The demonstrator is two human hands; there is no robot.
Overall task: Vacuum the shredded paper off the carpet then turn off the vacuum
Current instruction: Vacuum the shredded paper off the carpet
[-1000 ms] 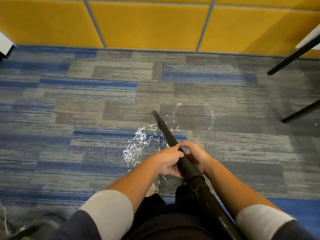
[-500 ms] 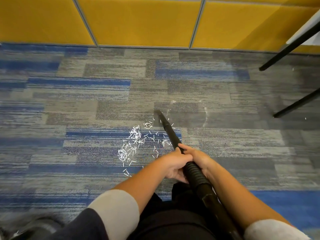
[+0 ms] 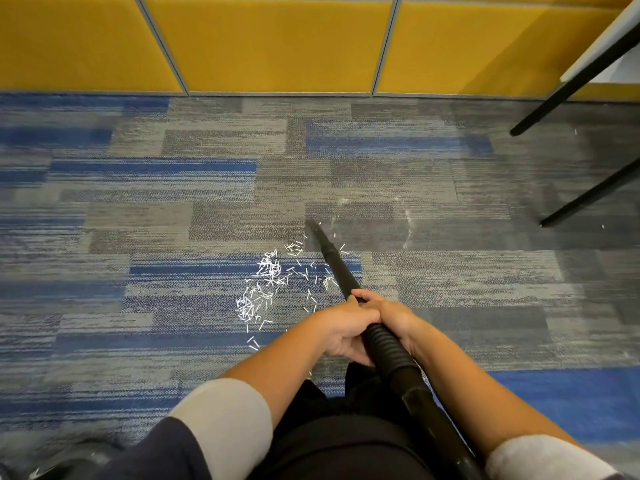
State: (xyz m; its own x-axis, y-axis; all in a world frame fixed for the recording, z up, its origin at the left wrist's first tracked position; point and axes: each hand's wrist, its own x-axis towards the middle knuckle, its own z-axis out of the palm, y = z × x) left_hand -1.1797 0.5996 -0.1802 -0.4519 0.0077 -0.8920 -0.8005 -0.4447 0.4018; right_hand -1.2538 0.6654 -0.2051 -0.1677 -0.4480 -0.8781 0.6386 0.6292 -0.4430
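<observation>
Black plastic, rigid along the wand (image 3: 335, 268) and ribbed where the hose (image 3: 385, 344) joins it: that is what both hands hold in the head view. The left hand (image 3: 343, 327) and right hand (image 3: 393, 313) wrap it from either side at that joint, fingers curled close round the tube and meeting on top. It should feel light and stiff, the ribbed part bendy, so the joint looks the sensible place to steer from. Its long axis runs away from the person, up and slightly left, with the tip (image 3: 311, 224) down on the grey-blue carpet (image 3: 173, 237). The shredded paper (image 3: 266, 289) lies just left of the shaft, feather-light and likely to scatter.
</observation>
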